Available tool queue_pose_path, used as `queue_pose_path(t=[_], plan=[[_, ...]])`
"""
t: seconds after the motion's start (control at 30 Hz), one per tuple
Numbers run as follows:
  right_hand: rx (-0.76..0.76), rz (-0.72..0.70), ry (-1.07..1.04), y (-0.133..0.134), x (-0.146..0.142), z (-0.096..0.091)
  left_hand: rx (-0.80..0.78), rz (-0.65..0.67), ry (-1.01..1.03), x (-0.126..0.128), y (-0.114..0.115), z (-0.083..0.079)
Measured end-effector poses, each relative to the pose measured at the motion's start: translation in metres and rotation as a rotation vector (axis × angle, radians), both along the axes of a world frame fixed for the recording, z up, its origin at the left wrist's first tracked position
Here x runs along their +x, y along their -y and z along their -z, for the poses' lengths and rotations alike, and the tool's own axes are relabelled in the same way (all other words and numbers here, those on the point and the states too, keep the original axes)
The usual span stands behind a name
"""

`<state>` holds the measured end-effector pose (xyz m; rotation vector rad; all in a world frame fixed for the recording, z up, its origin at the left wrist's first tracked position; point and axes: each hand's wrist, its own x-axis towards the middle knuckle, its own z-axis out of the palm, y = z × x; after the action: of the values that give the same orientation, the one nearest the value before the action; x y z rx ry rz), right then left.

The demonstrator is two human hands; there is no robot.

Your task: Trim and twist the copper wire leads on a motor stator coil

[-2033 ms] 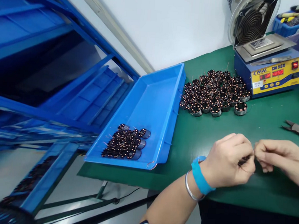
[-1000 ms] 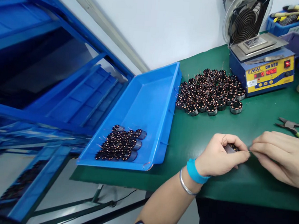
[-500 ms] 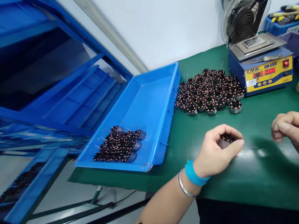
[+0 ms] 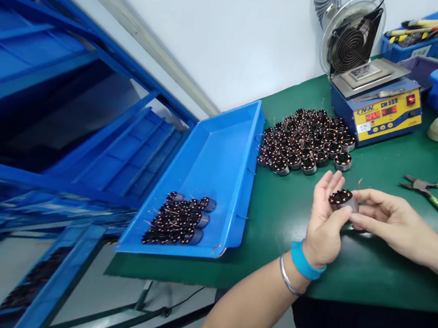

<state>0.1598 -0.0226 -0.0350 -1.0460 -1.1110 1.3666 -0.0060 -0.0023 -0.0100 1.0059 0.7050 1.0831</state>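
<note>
My left hand (image 4: 324, 225) is turned up and holds a wound motor stator (image 4: 340, 200), a short metal cylinder with dark teeth and copper windings. My right hand (image 4: 385, 215) comes in from the right, its fingertips pressed against the stator's metal side. A thin copper wire end (image 4: 359, 183) seems to rise from the stator. A large pile of similar stators (image 4: 304, 140) stands on the green mat (image 4: 370, 267), just beyond my hands. A blue plastic tray (image 4: 210, 183) to the left holds several more stators (image 4: 179, 219) in rows, lying on their sides.
A blue and yellow heating station (image 4: 374, 115) with an open lid and fan (image 4: 352, 43) stands at the back. Green-handled side cutters (image 4: 425, 188) lie to the right. Blue bins (image 4: 418, 35) hold tools. Blue shelving (image 4: 75, 107) fills the left.
My right hand has returned from the right to touch the stator. My left hand has turned palm-up, raising the stator. The view has shifted slightly.
</note>
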Motion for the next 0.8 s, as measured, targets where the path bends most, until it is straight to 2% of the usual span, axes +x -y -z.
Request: queue_pose_path(t=[0.1,0.17,0.3,0.37,0.53,0.63,0.8], plan=[[0.031,0.014,-0.003,0.004,0.003,-0.003,0.115,0.140,-0.053,-0.007,-0.003,0.000],[0.099,0.050,0.051,0.008,0.007,-0.006,0.214,0.181,-0.153,-0.013,-0.005,-0.002],[0.343,0.198,0.239,0.010,0.017,-0.011,0.371,0.088,-0.484,-0.021,-0.010,-0.012],[0.416,0.245,0.297,0.008,0.022,-0.012,0.409,0.051,-0.582,-0.021,-0.011,-0.017],[0.470,0.275,0.425,0.008,0.030,-0.016,0.522,-0.008,-0.573,-0.021,-0.011,-0.023],[0.522,0.243,0.496,0.011,0.033,-0.022,0.457,-0.101,-0.488,-0.026,-0.019,-0.031],[0.552,0.260,0.491,0.011,0.035,-0.024,0.311,-0.461,-0.311,-0.037,-0.037,-0.047]])
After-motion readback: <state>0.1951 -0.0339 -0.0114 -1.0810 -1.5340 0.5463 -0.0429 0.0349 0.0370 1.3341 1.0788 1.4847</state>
